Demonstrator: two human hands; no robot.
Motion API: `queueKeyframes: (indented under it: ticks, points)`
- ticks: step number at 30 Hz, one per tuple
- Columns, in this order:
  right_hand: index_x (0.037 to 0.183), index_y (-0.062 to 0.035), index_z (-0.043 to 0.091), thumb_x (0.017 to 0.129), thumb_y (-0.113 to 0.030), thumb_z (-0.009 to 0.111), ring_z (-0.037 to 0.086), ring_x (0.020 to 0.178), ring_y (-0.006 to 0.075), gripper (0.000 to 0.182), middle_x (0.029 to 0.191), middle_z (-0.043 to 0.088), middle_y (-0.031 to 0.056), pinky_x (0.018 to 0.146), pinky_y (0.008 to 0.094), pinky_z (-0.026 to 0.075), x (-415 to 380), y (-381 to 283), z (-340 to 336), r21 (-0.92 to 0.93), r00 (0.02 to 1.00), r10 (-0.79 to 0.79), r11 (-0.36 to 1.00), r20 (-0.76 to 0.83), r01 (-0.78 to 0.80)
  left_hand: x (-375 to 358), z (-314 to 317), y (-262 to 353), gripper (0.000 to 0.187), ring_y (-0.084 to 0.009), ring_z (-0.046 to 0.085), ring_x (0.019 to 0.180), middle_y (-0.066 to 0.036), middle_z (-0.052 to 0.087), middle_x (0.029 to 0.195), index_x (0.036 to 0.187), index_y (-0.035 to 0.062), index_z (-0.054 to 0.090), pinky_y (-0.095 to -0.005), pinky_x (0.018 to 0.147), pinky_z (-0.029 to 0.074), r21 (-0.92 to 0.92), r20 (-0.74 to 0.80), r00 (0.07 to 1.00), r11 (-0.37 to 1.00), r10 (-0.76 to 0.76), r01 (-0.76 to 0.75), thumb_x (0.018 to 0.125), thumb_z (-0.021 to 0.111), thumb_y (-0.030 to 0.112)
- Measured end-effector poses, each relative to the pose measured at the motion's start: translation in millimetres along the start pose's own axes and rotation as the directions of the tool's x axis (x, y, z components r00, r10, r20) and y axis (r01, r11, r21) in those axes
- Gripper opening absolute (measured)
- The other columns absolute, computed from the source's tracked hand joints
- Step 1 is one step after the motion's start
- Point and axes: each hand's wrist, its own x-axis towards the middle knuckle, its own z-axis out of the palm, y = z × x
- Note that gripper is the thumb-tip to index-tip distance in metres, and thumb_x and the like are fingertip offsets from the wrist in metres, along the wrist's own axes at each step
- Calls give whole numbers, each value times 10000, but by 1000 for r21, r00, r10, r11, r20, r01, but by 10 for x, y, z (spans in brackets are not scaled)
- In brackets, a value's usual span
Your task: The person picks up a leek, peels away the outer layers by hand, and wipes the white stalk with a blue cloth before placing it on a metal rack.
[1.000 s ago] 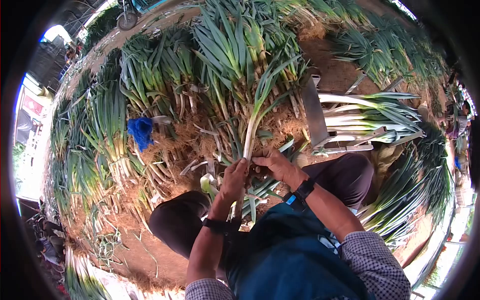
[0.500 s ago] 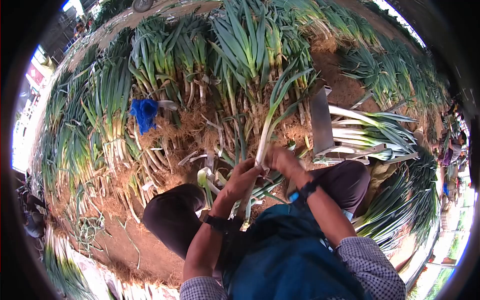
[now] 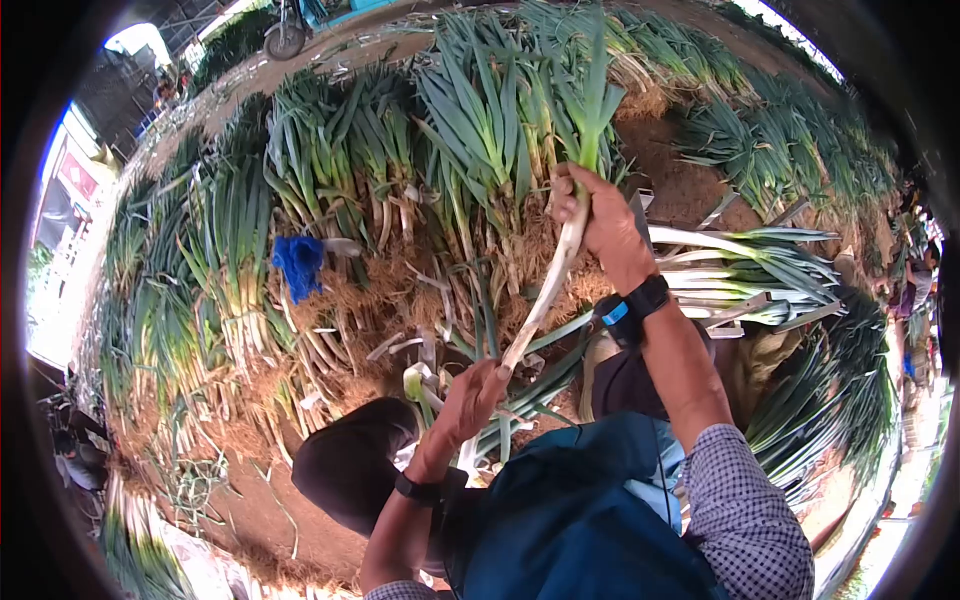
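Observation:
A long leek [image 3: 545, 290] slants up and away in front of me, its white stalk low and its green leaves at the top. My left hand [image 3: 470, 400] is closed around the lower end of the stalk. Higher up, where white turns to green, my right hand [image 3: 603, 215] wraps around the same leek. Loose green leaves [image 3: 540, 385] lie between my knees, below the stalk. To the right of my right hand, trimmed leeks [image 3: 745, 265] lie stacked in a metal frame [image 3: 715, 325].
Bundles of untrimmed leeks [image 3: 230, 220] with brown roots stand in rows ahead and to the left. A blue net-like cloth [image 3: 299, 266] lies on them. More leeks [image 3: 830, 390] are heaped at the right. A motorbike wheel [image 3: 284, 41] shows at the far back.
My right hand has moved up and away along the leek from near its base. The leek now leans farther out, while my left hand stays low on it.

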Motion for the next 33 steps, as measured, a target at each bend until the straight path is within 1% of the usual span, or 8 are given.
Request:
queueKeyframes:
  ticks: [4,6,9,11,17,24,28,33]
  points:
    - [1136,12,573,1010,-267,549,427,533,103,307,715,535,21,460,261,351,220,-391,-221,-26,994,-108,994,35,109,-168,-60,-166,480,-155,445,720,-64,467,757,913,-17,571,-343,643,394,13,-38,996,997,-77,77,1002,510,451]
    - [1162,2,553,1055,-369,453,414,521,109,399,693,516,17,454,270,345,179,-483,-284,-3,991,-135,991,18,135,-252,-159,-437,512,-121,459,770,-5,504,795,967,-14,615,-287,708,394,100,8,952,948,-306,303,1017,461,471]
    - [1076,-46,527,1051,-484,406,435,508,119,455,645,525,9,461,273,379,179,-405,-368,-52,997,-78,996,-12,77,-84,-215,-527,468,-175,632,998,-119,667,1022,1311,-26,559,-301,912,481,222,-69,990,965,-126,139,997,597,319]
    - [1106,-35,531,1037,-446,477,479,547,145,420,673,544,33,519,315,435,118,-375,-289,29,995,-86,996,47,85,261,-248,-258,445,-217,662,965,-165,656,1079,1302,-41,538,-328,810,548,709,-217,914,699,343,-94,948,679,189]
    - [1130,-26,556,1000,-341,597,566,620,184,344,748,617,82,657,402,545,-59,-216,-200,115,988,-147,983,48,141,1261,187,1047,363,-230,681,829,-167,675,1011,1192,5,630,-301,721,547,461,-190,917,856,352,-234,870,763,110]
    - [1110,-44,612,987,-326,632,609,650,177,308,768,645,77,692,413,585,-204,-391,-382,113,970,-245,963,2,243,1572,509,833,140,-185,668,861,-131,673,913,958,-28,642,-302,745,526,408,-97,829,782,551,-472,857,732,10]
    - [1127,-47,585,1004,-347,601,600,660,176,325,767,627,69,705,396,567,-170,-654,-526,77,967,-254,964,-7,254,1546,607,857,228,-180,648,877,-98,661,1042,1067,4,609,-301,801,522,205,-248,851,883,464,-422,867,718,4]
    - [1128,-33,589,997,-310,619,607,686,184,307,786,622,73,702,390,553,-205,-543,-448,158,969,-243,959,41,234,1861,700,913,267,-180,644,839,-107,658,1009,1076,-5,640,-290,742,528,455,-200,797,774,570,-440,841,762,32]
